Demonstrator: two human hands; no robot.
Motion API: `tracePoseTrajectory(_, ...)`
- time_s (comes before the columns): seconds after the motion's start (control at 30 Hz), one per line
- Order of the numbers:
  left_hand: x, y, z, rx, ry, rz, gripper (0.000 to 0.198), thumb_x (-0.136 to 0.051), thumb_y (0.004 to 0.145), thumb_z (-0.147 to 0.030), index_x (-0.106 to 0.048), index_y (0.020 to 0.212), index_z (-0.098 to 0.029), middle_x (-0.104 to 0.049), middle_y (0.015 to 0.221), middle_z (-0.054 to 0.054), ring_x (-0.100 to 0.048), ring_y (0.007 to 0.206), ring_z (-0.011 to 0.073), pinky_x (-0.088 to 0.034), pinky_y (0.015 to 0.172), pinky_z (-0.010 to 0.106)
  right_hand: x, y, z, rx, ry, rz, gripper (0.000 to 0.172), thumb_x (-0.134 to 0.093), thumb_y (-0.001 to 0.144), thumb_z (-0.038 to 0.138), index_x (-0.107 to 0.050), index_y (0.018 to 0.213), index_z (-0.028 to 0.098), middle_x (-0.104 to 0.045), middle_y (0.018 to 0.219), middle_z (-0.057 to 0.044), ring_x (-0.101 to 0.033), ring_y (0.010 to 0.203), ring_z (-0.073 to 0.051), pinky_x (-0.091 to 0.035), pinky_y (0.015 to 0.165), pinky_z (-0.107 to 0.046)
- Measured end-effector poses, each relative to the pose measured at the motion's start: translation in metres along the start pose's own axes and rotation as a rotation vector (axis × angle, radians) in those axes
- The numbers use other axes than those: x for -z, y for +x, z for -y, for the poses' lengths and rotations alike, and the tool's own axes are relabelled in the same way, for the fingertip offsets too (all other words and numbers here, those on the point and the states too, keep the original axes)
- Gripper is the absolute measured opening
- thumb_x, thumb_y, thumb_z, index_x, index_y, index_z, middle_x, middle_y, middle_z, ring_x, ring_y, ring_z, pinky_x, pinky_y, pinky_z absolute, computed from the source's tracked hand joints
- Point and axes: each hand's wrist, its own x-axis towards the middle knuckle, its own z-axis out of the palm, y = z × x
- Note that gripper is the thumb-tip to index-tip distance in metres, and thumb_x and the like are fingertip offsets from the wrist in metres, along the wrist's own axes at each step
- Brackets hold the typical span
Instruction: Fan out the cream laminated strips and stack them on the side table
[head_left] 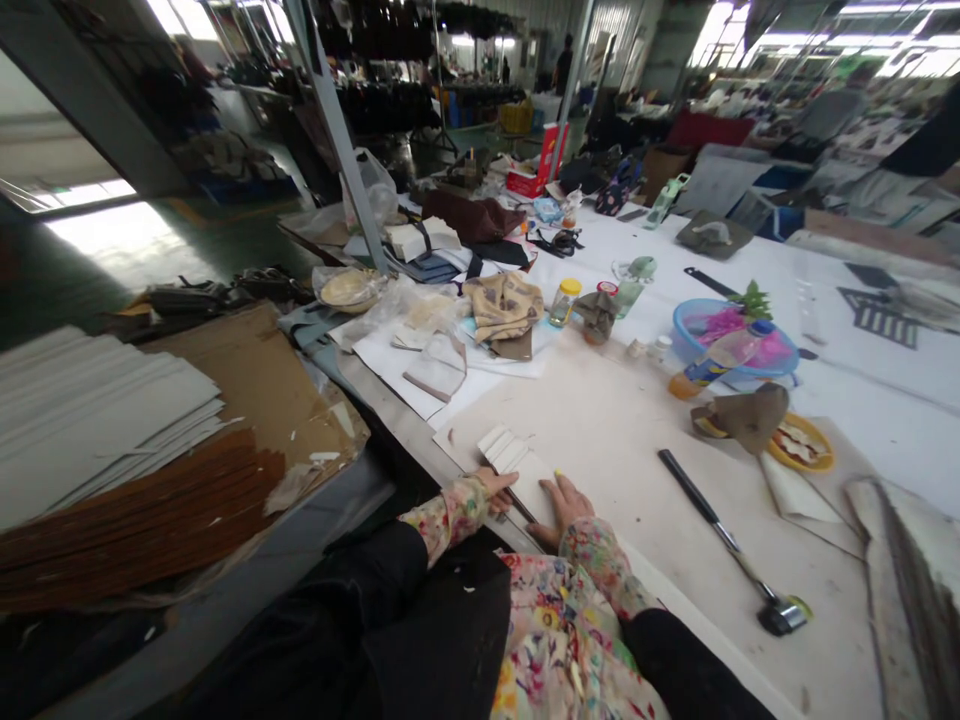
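Note:
My left hand (495, 488) rests at the near edge of the table, its fingers stretched out over the side of a pale flat piece (534, 485) with a dark edge. My right hand (566, 503) lies on the other side of that piece, fingers spread and pressing down flat. Just beyond my left hand is a small row of whitish strips (504, 449), lying side by side or folded; I cannot tell which. To the right, apart from both hands, lies a hammer (724, 540) with a black grip and a metal head.
Stacked white sheets (97, 410) and brown sheets (150, 510) stand at left. Farther along the table (600, 420) are a yellow-lidded jar (565, 303), a patterned cloth (504, 305), a blue basin (694, 318), a tilted bottle (721, 358) and a yellow bowl (821, 450). A metal post (345, 150) rises behind.

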Motion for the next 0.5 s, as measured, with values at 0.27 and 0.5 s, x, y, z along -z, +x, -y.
tracePoseTrajectory(0.27,0.005,-0.014,-0.019,-0.513,0.726,-0.133,0.019,-0.054,0.070,-0.019,-0.061,0.087,-0.022,-0.059,0.093,0.004,-0.051,0.096,0.0203,-0.036,0.095,0.033,-0.010,-0.001,-0.011,0.039,-0.031,-0.053,0.074,-0.057,0.065,0.053,-0.034,0.129,0.025,-0.023,0.141,-0.011,-0.027,0.126,-0.026,-0.024,0.101,-0.044)
tracePoseTrajectory(0.5,-0.003,-0.003,-0.017,-0.682,1.273,-0.077,0.029,-0.039,0.079,-0.016,-0.060,0.100,-0.016,-0.052,0.099,0.011,-0.047,0.094,0.0244,-0.038,0.089,0.038,-0.012,-0.005,-0.013,0.061,-0.058,-0.075,0.072,-0.053,0.067,0.055,-0.035,0.130,0.024,-0.025,0.140,-0.010,-0.026,0.127,-0.025,-0.024,0.102,-0.043)
